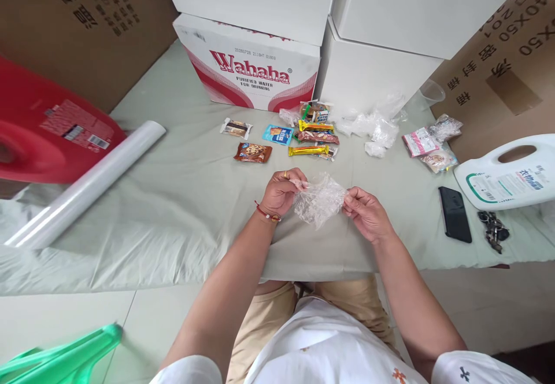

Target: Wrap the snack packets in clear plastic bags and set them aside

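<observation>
Left hand (284, 192) and right hand (367, 213) each pinch one side of the crumpled clear plastic (319, 202) over the bench (208, 205). It looks only partly spread; many folds are left. Snack packs (318, 137) lie beyond it.

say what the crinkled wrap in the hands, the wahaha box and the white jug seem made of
Crinkled wrap: looks like thin, glossy plastic film, see-through in places, with creases and glints. Wahaha box: probably cardboard with a smooth printed finish; flat panels, straight edges. White jug: likely moulded plastic, smooth, its handle formed into the rounded body.
</observation>
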`<state>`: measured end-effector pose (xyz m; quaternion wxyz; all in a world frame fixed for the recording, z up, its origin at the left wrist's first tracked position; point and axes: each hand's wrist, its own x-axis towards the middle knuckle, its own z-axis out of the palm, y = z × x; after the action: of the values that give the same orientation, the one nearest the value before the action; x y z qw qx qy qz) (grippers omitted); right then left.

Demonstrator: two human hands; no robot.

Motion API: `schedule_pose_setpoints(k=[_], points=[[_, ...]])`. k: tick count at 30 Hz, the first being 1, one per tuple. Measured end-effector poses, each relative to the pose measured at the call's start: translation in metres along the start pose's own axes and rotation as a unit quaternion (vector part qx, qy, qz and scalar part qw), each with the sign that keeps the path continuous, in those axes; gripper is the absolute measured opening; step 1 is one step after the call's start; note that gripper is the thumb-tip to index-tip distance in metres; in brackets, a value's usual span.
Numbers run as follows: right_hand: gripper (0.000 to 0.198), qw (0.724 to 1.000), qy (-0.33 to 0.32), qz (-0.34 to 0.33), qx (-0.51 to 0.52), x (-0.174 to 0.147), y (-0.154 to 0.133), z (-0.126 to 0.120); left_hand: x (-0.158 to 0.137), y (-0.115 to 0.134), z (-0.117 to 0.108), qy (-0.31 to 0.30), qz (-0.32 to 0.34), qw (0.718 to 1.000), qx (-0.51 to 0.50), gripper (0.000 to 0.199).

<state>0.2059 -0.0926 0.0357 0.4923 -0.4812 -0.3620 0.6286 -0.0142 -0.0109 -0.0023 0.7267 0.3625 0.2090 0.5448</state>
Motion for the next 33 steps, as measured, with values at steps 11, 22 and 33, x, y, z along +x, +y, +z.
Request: schedule_pose_setpoints(k=[11,22,33], points=[[0.046,1.0,0.022,-0.007,0.015,0.002,-0.001,-0.001,0.002,-0.002,-0.001,0.0,0.011,1.0,-0.011,0.007],[0.035,1.0,0.013,-0.002,0.002,0.002,-0.009,0.009,0.0,0.0,0.001,-0.015,0.004,1.0,0.009,0.009],[0.023,0.999,0.036,0.007,0.038,0.002,-0.002,0.005,0.0,0.0,-0.001,-0.026,0.021,0.999,-0.03,0.01]])
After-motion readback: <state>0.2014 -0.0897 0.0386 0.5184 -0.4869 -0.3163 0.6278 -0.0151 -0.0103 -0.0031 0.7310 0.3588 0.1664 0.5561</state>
